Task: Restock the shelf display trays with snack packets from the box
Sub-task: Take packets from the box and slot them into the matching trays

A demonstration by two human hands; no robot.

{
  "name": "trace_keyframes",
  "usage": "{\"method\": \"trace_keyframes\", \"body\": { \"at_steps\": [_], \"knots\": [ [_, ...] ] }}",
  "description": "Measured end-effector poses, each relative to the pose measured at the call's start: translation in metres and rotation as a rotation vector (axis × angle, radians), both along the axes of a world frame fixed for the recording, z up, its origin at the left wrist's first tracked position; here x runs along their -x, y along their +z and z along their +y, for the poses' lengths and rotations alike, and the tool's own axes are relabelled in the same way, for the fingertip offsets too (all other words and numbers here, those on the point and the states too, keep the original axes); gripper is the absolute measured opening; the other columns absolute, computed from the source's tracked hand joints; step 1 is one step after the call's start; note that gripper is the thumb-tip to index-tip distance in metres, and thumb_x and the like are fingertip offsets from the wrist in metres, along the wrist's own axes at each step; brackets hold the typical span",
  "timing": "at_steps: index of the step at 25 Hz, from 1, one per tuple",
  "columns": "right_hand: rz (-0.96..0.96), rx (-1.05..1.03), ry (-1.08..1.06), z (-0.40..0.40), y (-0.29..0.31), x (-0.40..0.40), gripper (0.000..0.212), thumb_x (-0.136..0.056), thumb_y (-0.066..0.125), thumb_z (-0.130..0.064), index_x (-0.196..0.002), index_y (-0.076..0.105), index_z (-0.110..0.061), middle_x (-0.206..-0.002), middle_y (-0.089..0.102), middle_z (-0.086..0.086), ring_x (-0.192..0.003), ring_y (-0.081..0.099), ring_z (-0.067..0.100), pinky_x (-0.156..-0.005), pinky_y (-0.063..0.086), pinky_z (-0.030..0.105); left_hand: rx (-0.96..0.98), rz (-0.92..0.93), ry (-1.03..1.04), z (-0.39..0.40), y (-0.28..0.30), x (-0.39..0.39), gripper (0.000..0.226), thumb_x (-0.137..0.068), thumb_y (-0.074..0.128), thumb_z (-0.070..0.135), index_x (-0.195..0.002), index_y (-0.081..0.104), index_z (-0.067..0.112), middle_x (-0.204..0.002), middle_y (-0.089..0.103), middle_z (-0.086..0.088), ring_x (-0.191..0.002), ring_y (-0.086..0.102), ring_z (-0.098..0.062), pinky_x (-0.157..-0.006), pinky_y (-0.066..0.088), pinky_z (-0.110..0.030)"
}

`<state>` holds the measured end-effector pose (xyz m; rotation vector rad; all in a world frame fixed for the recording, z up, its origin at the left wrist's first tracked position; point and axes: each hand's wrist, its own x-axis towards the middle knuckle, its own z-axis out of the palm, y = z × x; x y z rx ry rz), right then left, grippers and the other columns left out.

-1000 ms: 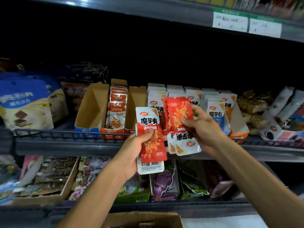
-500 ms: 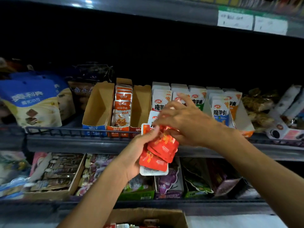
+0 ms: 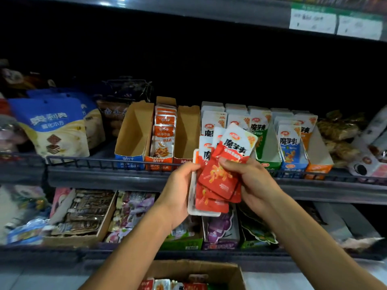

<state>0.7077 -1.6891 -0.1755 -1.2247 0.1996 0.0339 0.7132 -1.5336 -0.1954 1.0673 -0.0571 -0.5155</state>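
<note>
Both grips hold a fanned stack of red snack packets [image 3: 217, 181]: left hand [image 3: 178, 189] beneath, right hand [image 3: 251, 181] pinching; light, slick foil, so I'd squeeze the edges

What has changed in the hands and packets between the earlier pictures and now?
The right hand brought its red-and-white snack packets over to the left hand; both now hold one fanned red-and-white packet stack. Unchanged: the left hand's grip, the brown cardboard shelf trays, and the brown cardboard box below.
</note>
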Motion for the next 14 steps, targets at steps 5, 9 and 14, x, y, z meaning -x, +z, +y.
{"method": "trace_keyframes", "body": {
  "at_steps": [5,9,14],
  "knots": [
    [-0.018,-0.05,-0.103,-0.008,-0.0017,-0.0015,0.033,-0.085,0.068,-0.009,-0.118,0.063,-0.011,-0.106,0.074,0.008,-0.093,0.072,0.024,-0.082,0.059,0.044,-0.149,-0.162,0.223,-0.0021,-0.0016,-0.008,0.023,-0.1,0.047,0.003,-0.108,0.059,0.021,-0.084,0.076,-0.007,-0.065,0.07,-0.019,-0.053,0.054,-0.029],
    [-0.042,-0.078,-0.114,-0.0065,-0.0062,-0.001,0.037,-0.085,0.068,-0.01,-0.122,0.061,-0.011,-0.107,0.074,0.007,-0.095,0.072,0.024,-0.079,0.059,0.042,-0.22,-0.238,0.271,-0.0035,-0.0033,-0.006,0.031,-0.102,0.045,0.004,-0.107,0.065,0.026,-0.1,0.077,0.0,-0.079,0.074,-0.016,-0.061,0.058,-0.032],
    [-0.094,-0.122,-0.01,-0.0027,-0.0082,0.0001,0.04,-0.084,0.067,-0.01,-0.123,0.06,-0.012,-0.113,0.072,0.01,-0.103,0.069,0.026,-0.094,0.052,0.049,-0.205,-0.215,0.129,-0.0035,-0.0004,-0.0051,0.041,-0.084,0.064,0.052,-0.111,0.069,0.021,-0.107,0.076,-0.002,-0.103,0.071,-0.02,-0.093,0.052,-0.043]
  ]
}}
